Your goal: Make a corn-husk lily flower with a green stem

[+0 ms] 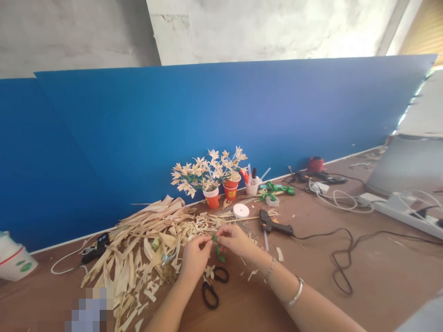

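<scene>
My left hand (196, 255) and my right hand (234, 240) meet near the middle of the brown table, both with pinched fingers. Between their fingertips is a piece of green tape (220, 254), with its lower end hanging under my right hand. What my left fingertips hold is too small to make out. Below the hands lie black-handled scissors (210, 295), with a small pale flower (209, 272) over their blades. Dried husks (129, 263) and scraps spread to the left of my left hand.
Behind the hands stand pale flowers (204, 171) in orange cups (212, 200), a white tape roll (241, 210) and a pen cup (252, 188). A glue gun (275, 224) with its cord lies right, near a power strip (403, 216). A blue partition (221, 115) borders the table.
</scene>
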Motion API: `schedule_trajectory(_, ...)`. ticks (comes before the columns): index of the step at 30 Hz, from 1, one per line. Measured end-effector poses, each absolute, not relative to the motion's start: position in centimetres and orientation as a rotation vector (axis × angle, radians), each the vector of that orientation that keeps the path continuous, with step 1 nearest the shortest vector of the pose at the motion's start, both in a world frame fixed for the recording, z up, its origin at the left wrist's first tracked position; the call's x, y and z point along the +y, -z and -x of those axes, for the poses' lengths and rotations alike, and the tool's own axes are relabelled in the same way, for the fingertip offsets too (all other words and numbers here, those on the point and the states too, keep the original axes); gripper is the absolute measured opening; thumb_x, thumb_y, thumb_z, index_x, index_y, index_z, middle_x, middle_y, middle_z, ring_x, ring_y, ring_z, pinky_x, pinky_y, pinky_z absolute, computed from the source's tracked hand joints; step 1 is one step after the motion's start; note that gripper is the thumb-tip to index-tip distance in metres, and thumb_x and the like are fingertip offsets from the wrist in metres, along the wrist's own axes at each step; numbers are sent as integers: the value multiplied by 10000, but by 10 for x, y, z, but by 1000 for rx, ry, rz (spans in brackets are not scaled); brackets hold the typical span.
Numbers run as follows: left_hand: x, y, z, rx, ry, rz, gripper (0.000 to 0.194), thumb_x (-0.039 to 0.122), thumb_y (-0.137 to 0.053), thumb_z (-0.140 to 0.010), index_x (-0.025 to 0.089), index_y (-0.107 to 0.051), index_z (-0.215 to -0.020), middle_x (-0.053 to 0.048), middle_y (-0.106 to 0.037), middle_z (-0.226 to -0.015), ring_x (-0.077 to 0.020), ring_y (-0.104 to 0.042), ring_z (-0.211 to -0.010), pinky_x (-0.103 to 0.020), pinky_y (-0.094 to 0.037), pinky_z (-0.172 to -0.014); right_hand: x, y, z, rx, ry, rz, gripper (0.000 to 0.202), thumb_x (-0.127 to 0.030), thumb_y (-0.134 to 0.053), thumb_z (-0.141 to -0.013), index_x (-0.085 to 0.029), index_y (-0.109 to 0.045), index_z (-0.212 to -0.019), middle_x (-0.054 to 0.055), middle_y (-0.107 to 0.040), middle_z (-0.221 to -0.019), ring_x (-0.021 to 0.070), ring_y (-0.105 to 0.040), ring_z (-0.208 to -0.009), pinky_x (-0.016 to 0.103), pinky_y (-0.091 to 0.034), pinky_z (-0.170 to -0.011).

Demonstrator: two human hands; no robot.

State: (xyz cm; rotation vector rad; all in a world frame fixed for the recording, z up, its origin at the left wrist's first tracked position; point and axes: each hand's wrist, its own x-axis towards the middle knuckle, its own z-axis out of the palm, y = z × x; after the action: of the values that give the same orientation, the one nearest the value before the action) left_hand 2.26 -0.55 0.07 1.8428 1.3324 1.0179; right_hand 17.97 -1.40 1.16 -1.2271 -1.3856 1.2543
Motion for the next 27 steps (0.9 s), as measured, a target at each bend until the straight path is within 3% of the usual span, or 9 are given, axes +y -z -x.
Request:
schedule_trajectory(18, -9, -8, -24, 1405, -1011, -1728, 186, 295, -558, -688, 153, -678, -695, -50, -691, -643, -209, -637, -613, -288, -467, -559, -15, -7, -175, -1399, -1191, 1170, 86, -218, -544, -666, -149, -572, -711, -21, -581, -607, 106, -564, -484, 213, -444, -481)
schedule_trajectory(27, -9, -8, -25, 1440, -1024, -1705, 156, 281, -563, -682, 165, -668, -671, -37, -688, -626, -193, -636, -578, -267, -461, -526, -17, -12, -171, -1354, -1237, 1192, 74, -211, -563, -657, -148, -571, -694, -32, -577, -560, 92, -541, -457, 193, -442, -455)
